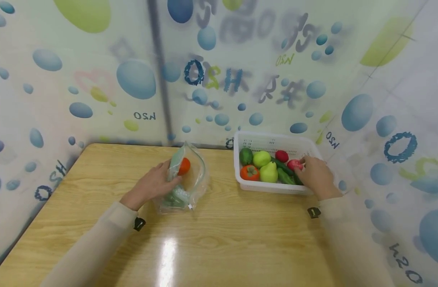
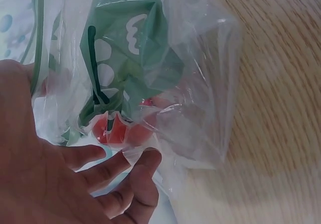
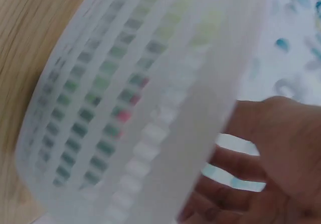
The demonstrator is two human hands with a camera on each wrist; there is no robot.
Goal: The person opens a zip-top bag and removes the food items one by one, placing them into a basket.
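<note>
My left hand (image 1: 152,184) holds the side of a clear zip bag (image 1: 201,185) with green printing, on the table's left half. In the left wrist view the thumb lies behind the bag's plastic (image 2: 200,83) and the fingers curl near its edge. Through the plastic shows a round orange-red fruit (image 1: 184,166). At the right, my right hand (image 1: 316,177) reaches over the rim of a white plastic basket (image 1: 273,186), thumb and fingertips pinching a pinkish-red round fruit (image 1: 294,164). The basket's slotted wall (image 3: 165,133) hides those fingertips in the right wrist view.
Also in the basket are a pear (image 1: 269,172), a green apple (image 1: 261,159), a persimmon (image 1: 249,173), a dark red fruit (image 1: 281,156) and several green vegetables (image 1: 285,175). Behind the wooden table (image 1: 222,239) hangs a patterned curtain (image 1: 212,95), which also runs along both sides.
</note>
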